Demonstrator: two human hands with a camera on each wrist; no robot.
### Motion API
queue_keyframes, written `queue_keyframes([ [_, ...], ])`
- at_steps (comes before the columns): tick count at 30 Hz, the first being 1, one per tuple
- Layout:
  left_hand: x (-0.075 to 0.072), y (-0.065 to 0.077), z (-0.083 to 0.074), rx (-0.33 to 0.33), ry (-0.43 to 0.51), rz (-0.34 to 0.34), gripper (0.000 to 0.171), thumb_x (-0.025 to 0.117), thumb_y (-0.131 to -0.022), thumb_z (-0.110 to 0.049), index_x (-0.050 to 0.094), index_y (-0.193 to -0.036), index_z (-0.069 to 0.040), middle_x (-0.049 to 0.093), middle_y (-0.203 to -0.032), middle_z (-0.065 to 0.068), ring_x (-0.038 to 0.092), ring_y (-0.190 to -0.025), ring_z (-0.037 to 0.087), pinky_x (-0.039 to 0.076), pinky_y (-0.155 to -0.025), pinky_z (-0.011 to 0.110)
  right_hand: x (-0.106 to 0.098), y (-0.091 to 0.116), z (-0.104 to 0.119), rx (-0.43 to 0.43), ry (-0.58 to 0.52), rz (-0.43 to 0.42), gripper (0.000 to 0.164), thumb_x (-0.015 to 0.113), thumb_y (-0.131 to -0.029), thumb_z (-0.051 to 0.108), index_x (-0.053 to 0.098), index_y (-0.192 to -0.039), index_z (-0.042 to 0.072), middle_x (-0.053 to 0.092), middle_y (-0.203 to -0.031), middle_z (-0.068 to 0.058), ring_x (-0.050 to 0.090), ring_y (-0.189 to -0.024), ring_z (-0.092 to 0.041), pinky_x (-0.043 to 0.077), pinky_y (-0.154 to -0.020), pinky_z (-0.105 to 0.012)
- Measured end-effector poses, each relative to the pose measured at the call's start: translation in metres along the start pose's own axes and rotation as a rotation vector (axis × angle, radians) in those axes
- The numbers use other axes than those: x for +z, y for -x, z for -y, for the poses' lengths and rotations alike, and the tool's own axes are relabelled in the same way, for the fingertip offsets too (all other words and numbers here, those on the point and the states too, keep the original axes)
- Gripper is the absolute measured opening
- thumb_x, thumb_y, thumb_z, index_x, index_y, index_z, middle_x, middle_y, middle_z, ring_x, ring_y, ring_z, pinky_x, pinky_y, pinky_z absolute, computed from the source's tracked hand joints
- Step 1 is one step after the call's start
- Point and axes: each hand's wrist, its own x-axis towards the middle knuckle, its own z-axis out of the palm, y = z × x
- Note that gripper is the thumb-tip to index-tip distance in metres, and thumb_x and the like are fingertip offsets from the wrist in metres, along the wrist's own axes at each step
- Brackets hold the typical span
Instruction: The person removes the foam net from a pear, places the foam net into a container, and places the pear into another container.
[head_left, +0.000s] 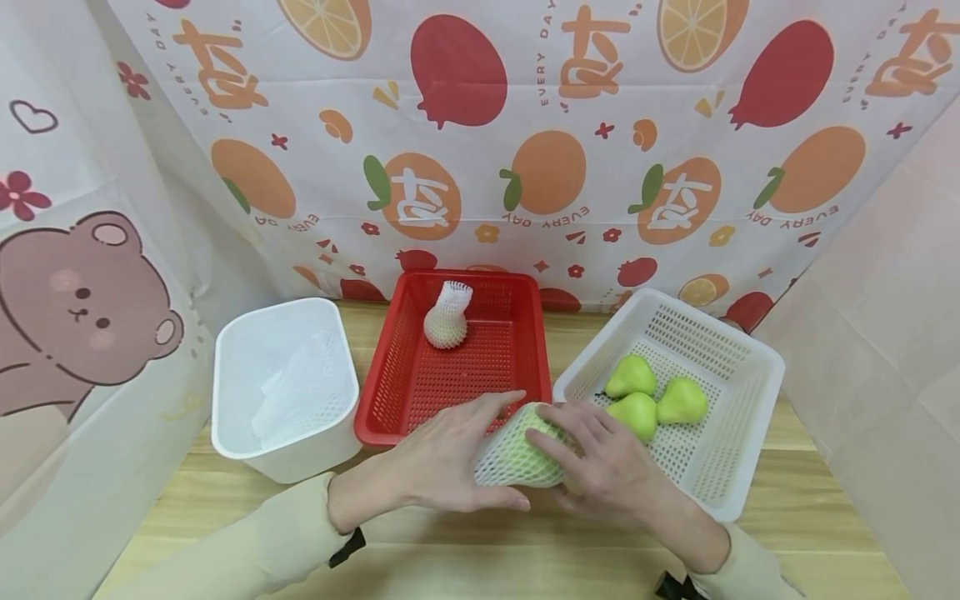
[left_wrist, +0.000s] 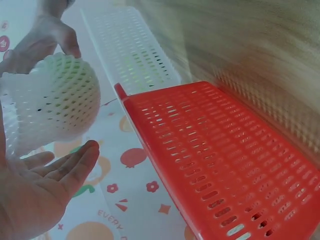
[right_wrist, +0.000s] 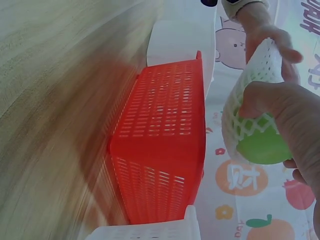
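The right hand (head_left: 611, 458) grips a green pear (right_wrist: 265, 149) in a white foam net (head_left: 491, 462), its thumb pressed on the mesh. The left hand (head_left: 446, 454) has its fingers extended around the net's narrower end; whether they touch it, I cannot tell. The pear is held near the close right corner of the red basket (head_left: 377, 367), beside the left edge of the white basket (head_left: 759, 433).

The right wrist view shows a bare green patch of the pear beneath the mesh; the head view shows that end largely covered by fingers. The left wrist view gives the left palm and straight fingers, while the head view shows the back of that hand. Only the head view looks clearly into the containers.

Counted: 2 hands, 1 held pear, 3 bare pears (head_left: 682, 401) in the white basket, 1 netted fruit (head_left: 447, 323) in the red basket, and 1 white bin (head_left: 285, 454) holding white netting (head_left: 296, 400), its pieces too blended to count.
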Motion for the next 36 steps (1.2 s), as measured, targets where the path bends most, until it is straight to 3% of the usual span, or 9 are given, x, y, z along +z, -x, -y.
queue_keyframes([
  [4,0.003,0.000,0.002,0.006,0.013,-0.002,0.099,0.066,-0.071,-0.073,0.028,-0.149,-0.025,0.053,-0.132,-0.011,0.058,-0.103,0.006,0.054,-0.086,0.029,-0.001,0.000,0.000,-0.027,0.006,-0.010,0.067,0.074,-0.069,0.046,0.058,-0.126,0.014,0.059,-0.131,-0.014,0.059,-0.113,-0.026,0.053,-0.093,-0.040],
  [15,0.012,-0.002,0.003,0.055,0.079,0.024,0.089,0.074,-0.076,-0.056,0.031,-0.147,-0.023,0.054,-0.130,-0.008,0.059,-0.102,0.005,0.054,-0.083,0.023,0.002,-0.001,0.000,-0.129,-0.003,-0.054,0.056,0.065,-0.084,0.048,0.058,-0.128,0.014,0.059,-0.131,-0.014,0.060,-0.115,-0.027,0.053,-0.094,-0.038],
  [23,0.015,0.001,0.006,0.031,0.128,-0.009,0.082,0.079,-0.072,-0.051,0.038,-0.138,-0.027,0.054,-0.124,-0.011,0.058,-0.099,0.004,0.053,-0.082,0.021,0.003,-0.002,0.001,-0.172,-0.044,-0.103,0.054,0.065,-0.087,0.046,0.058,-0.127,0.011,0.060,-0.131,-0.016,0.060,-0.116,-0.029,0.054,-0.093,-0.039],
  [26,0.017,0.003,0.008,0.025,0.148,-0.044,0.083,0.081,-0.068,-0.047,0.039,-0.137,-0.027,0.055,-0.123,-0.012,0.058,-0.097,0.003,0.053,-0.081,0.021,0.002,-0.002,0.001,-0.157,-0.086,-0.118,0.057,0.069,-0.084,0.045,0.058,-0.126,0.008,0.060,-0.129,-0.018,0.060,-0.116,-0.029,0.053,-0.094,-0.038],
  [30,0.021,0.006,0.011,0.037,0.183,-0.102,0.083,0.083,-0.068,-0.046,0.040,-0.136,-0.027,0.056,-0.123,-0.013,0.058,-0.098,0.002,0.054,-0.083,0.022,-0.003,-0.004,-0.001,-0.109,-0.166,-0.127,0.070,0.080,-0.072,0.044,0.058,-0.126,0.005,0.060,-0.127,-0.020,0.061,-0.114,-0.028,0.054,-0.090,-0.036],
  [32,0.022,0.007,0.013,0.038,0.194,-0.128,0.083,0.083,-0.067,-0.046,0.040,-0.135,-0.027,0.057,-0.123,-0.013,0.059,-0.100,0.002,0.054,-0.085,0.024,-0.006,-0.005,-0.001,-0.070,-0.208,-0.114,0.078,0.084,-0.066,0.044,0.057,-0.127,0.003,0.060,-0.127,-0.020,0.061,-0.112,-0.026,0.055,-0.087,-0.034],
  [36,0.026,0.009,0.017,0.038,0.204,-0.174,0.085,0.086,-0.064,-0.043,0.041,-0.135,-0.026,0.057,-0.122,-0.013,0.059,-0.101,0.001,0.055,-0.087,0.025,-0.014,-0.005,-0.002,0.003,-0.292,-0.068,0.085,0.086,-0.062,0.043,0.056,-0.129,0.001,0.058,-0.130,-0.019,0.062,-0.110,-0.025,0.055,-0.087,-0.033],
])
